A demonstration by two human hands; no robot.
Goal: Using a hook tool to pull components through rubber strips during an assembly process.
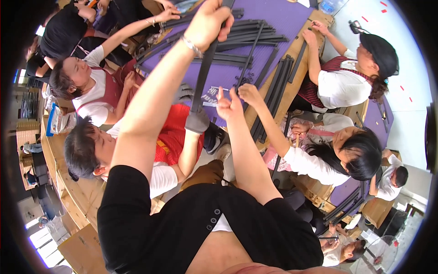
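Observation:
My left hand (pixel 209 27), a bracelet at its wrist, is closed round the upper part of a long flat black strip (pixel 204 75). Lower down, a co-worker's grey-gloved hand (pixel 197 121) grips the same strip. My right hand (pixel 229 106) is raised over the table edge with two fingers stretched upward and apart; I see nothing held in it. Just right of it is another co-worker's bare hand (pixel 249 94), close to a small dark piece. Many long black strips (pixel 248 34) lie in piles on the purple ribbed table covering (pixel 185 73) beyond my hands.
Co-workers sit close on both sides, one in a red apron (pixel 171 137) at left. More black bars (pixel 276 91) lie along the wooden table edge at right. Small black parts (pixel 244 77) are scattered near a printed white label (pixel 211 96). A clear bottle (pixel 326 6) stands far right.

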